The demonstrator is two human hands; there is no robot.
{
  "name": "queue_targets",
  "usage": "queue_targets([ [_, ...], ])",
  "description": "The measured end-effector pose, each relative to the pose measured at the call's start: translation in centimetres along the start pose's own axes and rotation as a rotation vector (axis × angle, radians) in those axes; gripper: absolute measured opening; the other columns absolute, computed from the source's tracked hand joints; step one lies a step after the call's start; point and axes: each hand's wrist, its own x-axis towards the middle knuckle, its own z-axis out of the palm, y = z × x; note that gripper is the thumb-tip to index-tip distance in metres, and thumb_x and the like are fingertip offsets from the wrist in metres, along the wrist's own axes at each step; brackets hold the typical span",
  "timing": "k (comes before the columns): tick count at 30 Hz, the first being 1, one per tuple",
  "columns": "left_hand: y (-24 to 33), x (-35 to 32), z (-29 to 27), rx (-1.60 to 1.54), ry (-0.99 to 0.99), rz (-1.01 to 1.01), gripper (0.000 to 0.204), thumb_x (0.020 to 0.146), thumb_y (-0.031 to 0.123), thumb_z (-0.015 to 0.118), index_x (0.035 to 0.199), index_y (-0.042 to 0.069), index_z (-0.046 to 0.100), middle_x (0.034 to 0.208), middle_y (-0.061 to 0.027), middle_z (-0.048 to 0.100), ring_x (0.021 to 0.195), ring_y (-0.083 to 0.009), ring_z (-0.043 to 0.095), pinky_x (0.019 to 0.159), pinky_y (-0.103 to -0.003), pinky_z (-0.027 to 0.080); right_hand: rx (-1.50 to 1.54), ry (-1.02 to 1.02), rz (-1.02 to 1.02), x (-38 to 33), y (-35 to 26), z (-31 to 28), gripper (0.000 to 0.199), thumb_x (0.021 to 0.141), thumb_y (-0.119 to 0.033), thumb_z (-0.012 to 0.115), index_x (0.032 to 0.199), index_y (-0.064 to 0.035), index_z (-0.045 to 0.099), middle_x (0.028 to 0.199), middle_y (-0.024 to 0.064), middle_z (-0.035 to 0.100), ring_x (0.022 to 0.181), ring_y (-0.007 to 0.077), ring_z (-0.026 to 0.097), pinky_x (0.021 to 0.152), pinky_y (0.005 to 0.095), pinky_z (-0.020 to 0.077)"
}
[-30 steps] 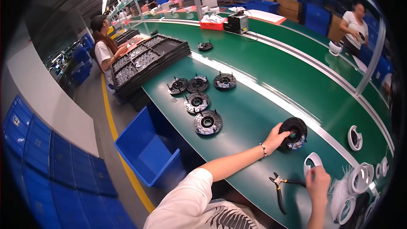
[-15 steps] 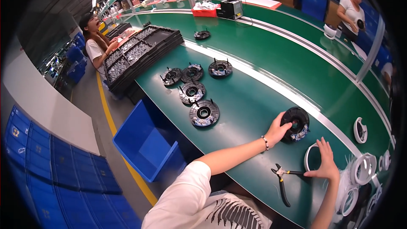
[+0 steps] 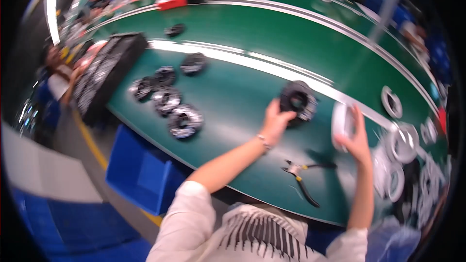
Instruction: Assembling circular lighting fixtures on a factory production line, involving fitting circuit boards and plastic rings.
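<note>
My left hand point(image 3: 275, 121) grips the near edge of a black ring-shaped coil part point(image 3: 298, 100), tilted up off the green bench point(image 3: 233, 102). My right hand point(image 3: 355, 136) holds a white tape roll point(image 3: 340, 120) upright, just right of the part. Black-handled pliers point(image 3: 303, 177) lie on the bench below and between my hands. The picture is motion-blurred.
Several more round coil parts point(image 3: 167, 99) lie at the left of the bench beside a black tray point(image 3: 104, 75). White tape rolls point(image 3: 398, 145) are piled at the right. A blue bin point(image 3: 141, 174) stands under the bench edge. Other people work at the far left and across the bench.
The view has swung down and closer. My left hand has tilted the black part up, and my right hand has lifted the white roll off the bench toward it.
</note>
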Motion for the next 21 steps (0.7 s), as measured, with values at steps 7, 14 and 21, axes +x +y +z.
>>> queue_targets([
  [7,2.2,-3.2,2.1,0.017,-0.347,-0.181,0.067,0.071,-0.008,0.046,0.13,0.011,0.022,0.126,-0.0077,0.036,0.118,-0.0222,0.037,0.097,-0.037,0.032,0.457,0.148,0.137,2.5,-5.4,7.8,0.107,0.055,-0.032,0.079,0.128,0.0088,0.013,0.127,0.0239,0.029,0.12,0.0293,0.03,0.098,0.0359,0.026],
  [14,4.9,-2.0,1.4,-0.386,-0.606,-0.499,0.066,0.081,0.048,0.036,0.132,0.009,0.021,0.133,-0.0115,0.028,0.122,-0.0275,0.029,0.098,-0.051,0.024,0.161,0.112,0.029,1.3,-5.4,8.0,0.108,0.051,-0.028,0.081,0.131,0.0023,0.014,0.124,0.0206,0.032,0.116,0.0276,0.035,0.097,0.0359,0.0286],
  [21,4.7,-1.8,1.9,-0.436,-0.329,-0.552,0.064,0.084,0.055,0.029,0.121,0.005,0.039,0.118,-0.0134,0.045,0.108,-0.0256,0.045,0.092,-0.04,0.037,-0.048,-0.017,-0.01,0.4,-7.5,8.2,0.112,0.047,-0.04,0.077,0.13,0.0029,0.014,0.13,0.0247,0.024,0.122,0.0368,0.022,0.097,0.0453,0.0229],
])
